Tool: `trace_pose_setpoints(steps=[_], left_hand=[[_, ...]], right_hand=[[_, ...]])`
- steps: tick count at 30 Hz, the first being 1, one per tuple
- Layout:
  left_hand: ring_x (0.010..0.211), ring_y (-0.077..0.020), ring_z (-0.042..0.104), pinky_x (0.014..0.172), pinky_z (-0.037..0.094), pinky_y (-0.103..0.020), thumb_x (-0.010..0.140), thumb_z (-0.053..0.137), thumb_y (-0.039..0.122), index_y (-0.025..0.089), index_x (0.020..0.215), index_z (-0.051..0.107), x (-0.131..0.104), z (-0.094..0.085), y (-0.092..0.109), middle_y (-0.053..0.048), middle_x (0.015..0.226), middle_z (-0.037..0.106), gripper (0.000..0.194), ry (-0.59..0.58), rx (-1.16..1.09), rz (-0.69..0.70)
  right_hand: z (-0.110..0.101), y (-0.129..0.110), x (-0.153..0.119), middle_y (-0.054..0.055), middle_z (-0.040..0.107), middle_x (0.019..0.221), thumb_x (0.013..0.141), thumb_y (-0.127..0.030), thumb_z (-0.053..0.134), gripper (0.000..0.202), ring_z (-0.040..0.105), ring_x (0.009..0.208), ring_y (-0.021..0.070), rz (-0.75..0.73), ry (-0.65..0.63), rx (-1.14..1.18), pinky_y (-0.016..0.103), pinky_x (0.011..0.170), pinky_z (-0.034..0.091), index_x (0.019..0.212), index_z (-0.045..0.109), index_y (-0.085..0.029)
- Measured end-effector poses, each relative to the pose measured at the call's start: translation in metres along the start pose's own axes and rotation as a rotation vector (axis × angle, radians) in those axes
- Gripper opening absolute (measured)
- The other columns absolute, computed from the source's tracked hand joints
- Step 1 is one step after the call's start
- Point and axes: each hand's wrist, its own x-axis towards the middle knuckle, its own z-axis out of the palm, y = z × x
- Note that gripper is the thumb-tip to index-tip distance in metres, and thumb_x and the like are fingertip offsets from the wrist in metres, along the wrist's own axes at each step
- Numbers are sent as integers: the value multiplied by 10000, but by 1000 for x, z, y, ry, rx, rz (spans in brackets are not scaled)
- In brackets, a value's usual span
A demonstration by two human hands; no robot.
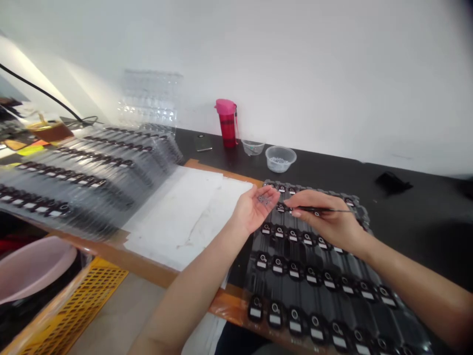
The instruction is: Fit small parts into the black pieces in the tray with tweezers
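My left hand is turned palm up and slightly cupped, fingers extended, above the far left part of a clear plastic tray. Several small clear pieces lie on its palm and fingers; they look like tiny rings. Close beside it, my right hand pinches thin black tweezers, their tip near the left fingertips. Rows of black parts, each with a ring mark and a white patch, sit in the tray below. My right hand hides some of the far rows.
Stacked trays of black parts stand at left beside white sheets. Behind are a tub of small clear pieces, another shallow tub and a pink bottle. A yellow basket and pink basin sit lower left.
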Motion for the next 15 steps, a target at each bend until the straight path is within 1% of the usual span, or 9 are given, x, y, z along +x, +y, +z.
trace_pose_setpoints(steps=[2, 6, 11, 15], left_hand=[[728, -194, 660, 696, 559, -284, 910, 387, 252, 3, 801, 610, 0, 0, -1, -156, 745, 641, 352, -7, 8, 1], [714, -189, 662, 691, 554, -280, 915, 375, 257, 8, 803, 611, 1, 0, -2, -154, 738, 647, 361, -12, 13, 6], [705, -186, 665, 670, 543, -266, 912, 385, 264, 20, 826, 606, 1, 0, -4, -148, 750, 657, 340, -6, 3, 10], [669, -171, 662, 652, 532, -254, 914, 376, 257, 29, 825, 605, -1, 1, -4, -136, 729, 662, 336, 4, 3, 11]], right_hand=[[3, 2, 1, 22, 669, 932, 814, -170, 643, 141, 622, 877, 166, -8, 20, -19, 262, 808, 513, 938, 675, -229], [6, 3, 1, 18, 669, 901, 813, -158, 636, 134, 622, 828, 153, 52, 91, -10, 250, 771, 519, 921, 679, -225], [16, 7, 2, 16, 673, 915, 823, -171, 629, 125, 620, 845, 145, 102, 134, 49, 245, 783, 516, 921, 684, -226], [21, 9, 2, 17, 672, 925, 827, -167, 627, 135, 616, 856, 141, 114, 153, 83, 232, 759, 518, 929, 689, -230]])
